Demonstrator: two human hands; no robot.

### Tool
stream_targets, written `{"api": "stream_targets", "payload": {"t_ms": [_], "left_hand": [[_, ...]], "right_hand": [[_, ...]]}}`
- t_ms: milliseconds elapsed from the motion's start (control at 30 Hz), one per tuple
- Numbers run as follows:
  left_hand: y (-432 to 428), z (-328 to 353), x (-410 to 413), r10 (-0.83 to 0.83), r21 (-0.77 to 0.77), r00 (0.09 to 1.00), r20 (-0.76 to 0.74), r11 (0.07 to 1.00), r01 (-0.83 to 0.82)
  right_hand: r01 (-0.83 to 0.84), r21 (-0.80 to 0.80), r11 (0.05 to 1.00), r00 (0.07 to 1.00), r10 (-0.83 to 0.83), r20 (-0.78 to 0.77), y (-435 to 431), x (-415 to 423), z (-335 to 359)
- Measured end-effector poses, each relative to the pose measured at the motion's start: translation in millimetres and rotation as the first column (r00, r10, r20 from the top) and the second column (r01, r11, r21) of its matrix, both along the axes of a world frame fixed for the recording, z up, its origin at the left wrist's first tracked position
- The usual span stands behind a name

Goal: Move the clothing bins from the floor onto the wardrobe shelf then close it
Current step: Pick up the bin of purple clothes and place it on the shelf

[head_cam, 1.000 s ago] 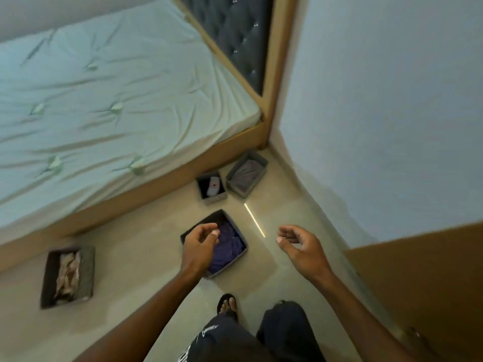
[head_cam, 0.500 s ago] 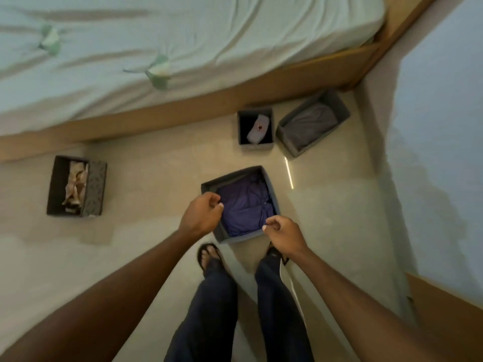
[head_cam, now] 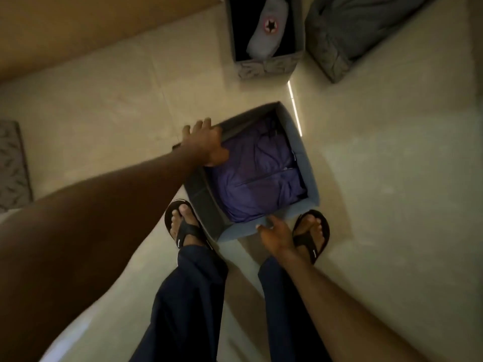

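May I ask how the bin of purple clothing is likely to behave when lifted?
The bin has walls that look like thin fabric, so it will probably flex. Holding only folded purple clothing, it is likely light. With the left hand gripping one rim and the right hand at the near wall, it should stay level.

wooden bed base (head_cam: 78, 30) top left | light streak (head_cam: 294, 105) on floor (head_cam: 392, 205)

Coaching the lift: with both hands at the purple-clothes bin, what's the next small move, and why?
Probably curl the right hand round the near wall of the bin: the left hand grips its left rim, while the right only touches the wall.
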State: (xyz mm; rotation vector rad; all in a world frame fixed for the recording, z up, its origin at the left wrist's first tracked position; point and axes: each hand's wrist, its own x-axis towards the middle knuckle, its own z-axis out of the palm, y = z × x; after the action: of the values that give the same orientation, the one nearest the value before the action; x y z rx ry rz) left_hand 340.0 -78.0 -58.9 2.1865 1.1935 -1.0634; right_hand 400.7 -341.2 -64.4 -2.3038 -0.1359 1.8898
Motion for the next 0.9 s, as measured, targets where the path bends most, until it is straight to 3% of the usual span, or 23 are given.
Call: {"api": "stream_targets", "payload": {"t_ms": [167, 233, 300, 400, 500, 567, 767, 900], "left_hand": [[-36, -5, -14, 0.193, -0.002, 0.977, -0.084, 0.981, -0.194], [-52, -7, -29, 0.294, -0.088, 0.94, -0.17, 0.946, -0.312], [-64, -13, -45, 0.378, -0.21, 0.893, -0.244, 0.879, -0.429], [-77, -16, -58, 0.503, -0.251, 0.827, -0.25, 0.791, -0.557], [-86, -15, -61, 0.525, -0.243, 0.836, -0.159, 0.8, -0.549], [-87, -3, -58, 0.503, -0.214, 0.858, -0.107, 0.831, -0.514], [-77, 86, -42, 0.477, -0.17, 0.879, 0.014, 0.867, -0.468], [-75, 203, -12, 0.457, -0.149, 0.886, 0.077, 0.884, -0.443]], "right_hand": [[0.079, -0.014, 0.997, 0.993, -0.078, 0.085, 7, 28, -3], [0.061, -0.001, 0.998, 0.983, -0.06, 0.176, 5, 48, 0], [0.007, 0.053, 0.999, 0.965, -0.02, 0.261, 4, 66, -2], [-0.187, 0.076, 0.979, 0.964, 0.168, 0.207, 2, 92, -12], [-0.385, 0.103, 0.917, 0.915, 0.364, 0.175, 4, 109, -18], [-0.424, 0.107, 0.899, 0.895, 0.398, 0.204, 4, 112, -15], [-0.327, 0.184, 0.927, 0.912, 0.258, 0.319, 5, 123, 55], [-0.293, 0.287, 0.912, 0.917, 0.184, 0.353, -5, 147, 160]]}}
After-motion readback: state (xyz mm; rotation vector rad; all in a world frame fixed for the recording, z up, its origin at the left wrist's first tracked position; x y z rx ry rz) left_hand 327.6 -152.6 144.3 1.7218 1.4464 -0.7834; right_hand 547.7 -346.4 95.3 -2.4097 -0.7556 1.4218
